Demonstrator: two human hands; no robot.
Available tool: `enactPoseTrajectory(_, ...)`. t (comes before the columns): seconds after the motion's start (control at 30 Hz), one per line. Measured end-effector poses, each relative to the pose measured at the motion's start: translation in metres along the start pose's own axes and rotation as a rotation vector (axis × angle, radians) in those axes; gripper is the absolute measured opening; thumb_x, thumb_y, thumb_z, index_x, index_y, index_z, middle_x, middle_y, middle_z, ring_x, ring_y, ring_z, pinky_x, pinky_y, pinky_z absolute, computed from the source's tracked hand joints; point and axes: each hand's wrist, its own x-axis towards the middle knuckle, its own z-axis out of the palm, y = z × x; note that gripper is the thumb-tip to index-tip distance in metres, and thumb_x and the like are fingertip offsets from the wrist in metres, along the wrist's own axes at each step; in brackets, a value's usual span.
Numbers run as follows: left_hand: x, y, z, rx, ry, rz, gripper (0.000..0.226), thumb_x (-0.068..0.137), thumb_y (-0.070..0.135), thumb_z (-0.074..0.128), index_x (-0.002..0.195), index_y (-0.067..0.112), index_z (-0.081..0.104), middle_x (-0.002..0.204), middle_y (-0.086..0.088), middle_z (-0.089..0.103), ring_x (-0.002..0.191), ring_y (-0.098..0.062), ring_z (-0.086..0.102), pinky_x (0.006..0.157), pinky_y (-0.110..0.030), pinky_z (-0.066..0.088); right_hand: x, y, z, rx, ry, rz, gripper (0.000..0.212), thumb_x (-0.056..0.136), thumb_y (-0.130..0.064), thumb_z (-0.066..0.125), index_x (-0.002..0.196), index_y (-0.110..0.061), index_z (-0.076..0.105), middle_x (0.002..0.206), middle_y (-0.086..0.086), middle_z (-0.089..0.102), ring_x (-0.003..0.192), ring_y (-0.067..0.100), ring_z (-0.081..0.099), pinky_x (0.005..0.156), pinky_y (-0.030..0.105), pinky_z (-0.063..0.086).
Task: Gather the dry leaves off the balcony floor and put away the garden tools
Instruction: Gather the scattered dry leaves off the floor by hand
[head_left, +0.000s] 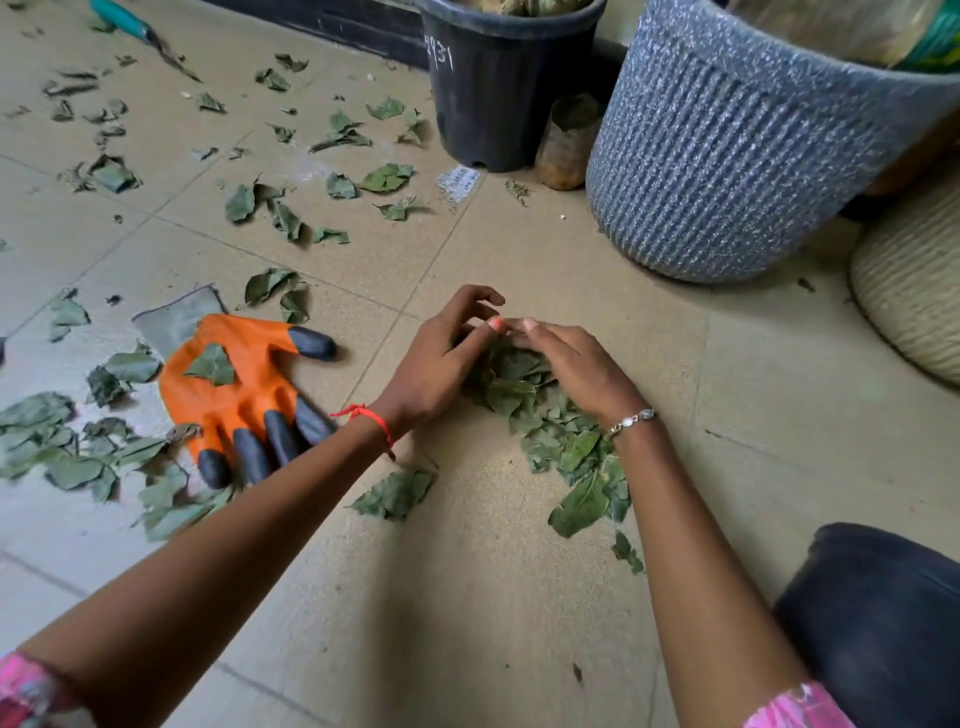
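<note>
Nearest, two pink sleeves (800, 707) edge the bottom of the view, and a dark rounded object (883, 613), too blurred to name, sits low on the right. Both bare forearms reach forward over the beige floor tiles (457, 634). The left wrist bears a red thread (363, 415), the right a silver bracelet (631, 419).

The heap of dry leaves (524, 400) lies on the floor directly between the two hands and trails back along the right forearm. The left hand (441, 358) stands against the heap's left side with its fingers loosely arched, cupping the leaves without closing on them. The right hand (566, 364) lies palm down over the heap's right side, fingers nearly straight and spread a little. Their fingertips meet just beyond the heap, so the leaves are walled in rather than pinched.

A single crumpled leaf (395, 493) rests beside the left forearm, outside the hands. Left of the left wrist an orange garden glove (234, 400) with black claw tips lies flat, a leaf on its palm, with more leaves strewn around it.

Farther on, scattered leaves (280, 213) dot the tiles. A cream woven basket (914, 306) shows at the right edge. Beyond stand a grey ribbed planter (727, 156), a small brown container (563, 150) and a black plastic pot (498, 88) with white writing. A teal-handled garden tool (124, 18) lies at the far upper left, well apart from both hands.
</note>
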Motion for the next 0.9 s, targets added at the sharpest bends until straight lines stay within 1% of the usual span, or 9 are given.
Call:
enactPoseTrajectory(0.13,-0.031,0.003,-0.009,-0.008,0.029,0.038,0.043,0.089,0.049,0.04,0.117,0.021,0.057,0.117,0.006,0.062,0.106,-0.002,0.058,0.091,-0.015,0.044,-0.048,-0.008,0.007,0.179,0.267,-0.057,0.036,0.1,-0.031,0.037,0.124,-0.015,0.058,0.125,0.001,0.061,0.112,-0.001,0.055,0.089,0.008,0.043)
enactPoseTrajectory(0.17,-0.036,0.003,-0.012,0.025,0.056,0.047,0.047,0.086,0.053,0.038,0.117,0.023,0.058,0.121,0.008,0.06,0.112,0.0,0.054,0.094,-0.014,0.041,-0.059,-0.004,0.008,0.103,0.349,-0.04,0.04,0.099,-0.038,0.036,0.129,-0.018,0.054,0.133,-0.001,0.055,0.12,0.002,0.049,0.095,0.01,0.04)
enactPoseTrajectory(0.27,-0.04,-0.003,-0.014,0.149,0.074,-0.008,0.054,0.086,0.054,0.038,0.129,0.024,0.052,0.141,0.005,0.046,0.131,-0.006,0.036,0.108,-0.023,0.027,-0.084,0.012,0.021,-0.226,0.374,0.147,0.067,0.086,-0.066,0.023,0.143,-0.032,0.03,0.154,-0.003,0.021,0.142,0.015,0.018,0.115,0.04,0.022)
enactPoseTrajectory(0.37,-0.034,-0.005,-0.001,0.243,-0.017,-0.099,0.066,0.086,0.053,0.032,0.14,0.015,0.041,0.149,-0.004,0.035,0.135,-0.016,0.032,0.112,-0.032,0.023,-0.087,0.019,0.042,-0.407,0.368,0.208,0.066,0.09,-0.064,0.023,0.147,-0.031,0.015,0.158,-0.001,0.004,0.145,0.016,0.0,0.118,0.038,0.002)
enactPoseTrajectory(0.47,-0.033,-0.003,0.021,0.284,-0.052,-0.05,0.065,0.088,0.05,0.03,0.137,0.01,0.045,0.143,-0.008,0.045,0.13,-0.019,0.039,0.108,-0.028,0.025,-0.075,0.011,0.057,-0.302,0.488,0.114,0.054,0.096,-0.045,0.036,0.144,-0.021,0.031,0.155,0.005,0.02,0.143,0.017,0.012,0.117,0.033,0.011)
enactPoseTrajectory(0.57,-0.041,0.0,0.041,0.175,0.028,0.002,0.058,0.09,0.05,0.034,0.124,0.009,0.056,0.125,-0.005,0.058,0.115,-0.014,0.051,0.098,-0.021,0.034,-0.062,0.005,0.073,-0.078,0.606,0.026,0.041,0.096,-0.03,0.039,0.129,-0.009,0.052,0.141,0.008,0.045,0.134,0.021,0.035,0.112,0.034,0.027)
enactPoseTrajectory(0.7,-0.052,0.01,0.058,-0.182,0.242,-0.054,0.043,0.091,0.035,0.037,0.115,0.008,0.06,0.111,-0.002,0.063,0.101,-0.003,0.055,0.09,-0.009,0.038,-0.054,-0.013,0.09,0.356,0.69,-0.007,0.026,0.098,-0.016,0.038,0.109,-0.006,0.059,0.113,0.009,0.058,0.1,0.01,0.053,0.092,0.02,0.041)
enactPoseTrajectory(0.8,-0.051,0.019,0.057,-0.448,0.355,-0.143,0.032,0.089,0.033,0.038,0.102,0.016,0.063,0.096,-0.004,0.062,0.09,-0.006,0.057,0.086,-0.018,0.042,-0.053,-0.026,0.1,0.604,0.698,-0.023,0.017,0.096,-0.014,0.042,0.102,-0.013,0.058,0.106,0.008,0.06,0.097,0.014,0.056,0.086,0.019,0.043)
enactPoseTrajectory(0.9,-0.055,0.02,0.048,-0.648,0.357,-0.237,0.028,0.084,0.035,0.046,0.103,0.021,0.061,0.099,-0.004,0.059,0.097,-0.013,0.054,0.093,-0.028,0.04,-0.058,-0.034,0.108,0.564,0.644,-0.105,0.027,0.093,-0.02,0.04,0.107,-0.008,0.059,0.11,0.007,0.061,0.101,0.012,0.057,0.088,0.018,0.044)
